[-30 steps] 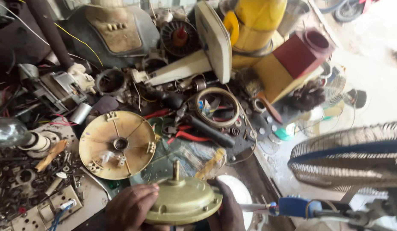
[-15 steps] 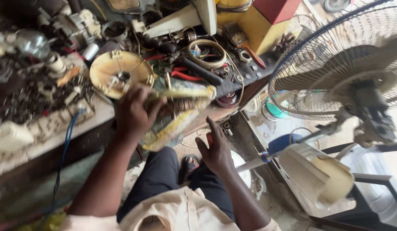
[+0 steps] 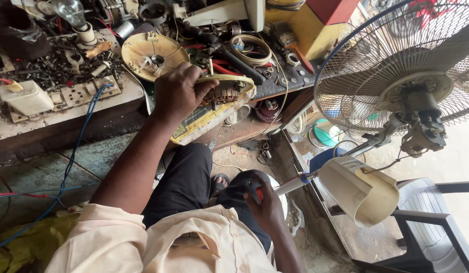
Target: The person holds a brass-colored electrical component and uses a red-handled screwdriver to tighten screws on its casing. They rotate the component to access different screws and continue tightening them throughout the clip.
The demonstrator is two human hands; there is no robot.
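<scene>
A seated person's left hand grips a fan motor at the desk edge, twelve o'clock of the lap, while right-hand fingers close on a red-handled screwdriver, seemingly ready for unscrewing.

Cluttered workbench, dusty floor, daylight

I saw the yellowish fan motor, copper windings exposed, tilted at the worktop edge; the screwdriver pointed right, red-handled.
</scene>
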